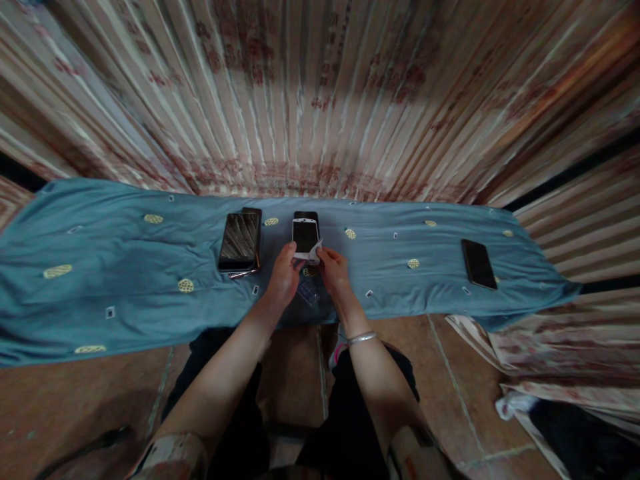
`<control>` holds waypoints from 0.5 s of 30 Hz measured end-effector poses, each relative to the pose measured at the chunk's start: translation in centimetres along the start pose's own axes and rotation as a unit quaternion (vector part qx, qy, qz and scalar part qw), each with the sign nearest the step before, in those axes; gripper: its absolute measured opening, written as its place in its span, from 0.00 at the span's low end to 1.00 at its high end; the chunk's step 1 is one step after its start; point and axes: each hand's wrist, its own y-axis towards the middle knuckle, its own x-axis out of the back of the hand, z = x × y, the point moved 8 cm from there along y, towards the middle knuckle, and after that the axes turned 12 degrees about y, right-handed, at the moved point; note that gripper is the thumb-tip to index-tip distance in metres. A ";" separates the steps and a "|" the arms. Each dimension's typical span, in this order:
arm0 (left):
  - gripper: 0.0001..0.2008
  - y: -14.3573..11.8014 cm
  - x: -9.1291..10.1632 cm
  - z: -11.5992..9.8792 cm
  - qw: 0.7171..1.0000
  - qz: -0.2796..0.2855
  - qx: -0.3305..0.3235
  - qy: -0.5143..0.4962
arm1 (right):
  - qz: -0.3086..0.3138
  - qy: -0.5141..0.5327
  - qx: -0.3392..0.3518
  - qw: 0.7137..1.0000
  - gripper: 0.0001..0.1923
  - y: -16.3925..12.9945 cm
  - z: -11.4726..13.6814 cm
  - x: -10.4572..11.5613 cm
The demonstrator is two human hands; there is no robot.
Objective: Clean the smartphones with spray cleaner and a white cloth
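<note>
A white-framed smartphone (pixel 306 235) with a dark screen is held upright over the cloth, and a darker object shows behind its top edge. My left hand (pixel 285 272) grips its lower left corner, the thumb along the frame. My right hand (pixel 334 268) is closed at the lower right corner, pinching a thin, pale, curled piece like film (pixel 315 249). The fingers under the phone are hidden. Just below the hands, a clear, crinkled plastic piece (pixel 307 291) lies on the cloth.
A stack of dark phones (pixel 240 241) lies left of my hands, with streaky glare on the top one. Another dark phone (pixel 479 263) lies far right. A blue cloth with yellow pineapple prints (pixel 130 260) covers the bench. Pleated curtains (pixel 320 120) hang behind it.
</note>
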 end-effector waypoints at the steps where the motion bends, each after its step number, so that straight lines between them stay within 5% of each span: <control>1: 0.05 0.1 0.2 0.1 1.000 -0.003 -0.001 0.002 | 0.000 -0.014 0.007 1.000 0.14 0.1 0.1 0.0; 8: 0.07 1.6 0.2 0.0 1.000 0.007 -0.015 0.004 | -0.014 -0.131 0.094 0.987 0.08 0.6 2.9 1.6; 15: 0.06 2.0 -0.2 0.1 1.000 -0.021 -0.013 0.012 | 0.005 -0.246 0.210 0.946 0.13 -0.9 5.6 1.7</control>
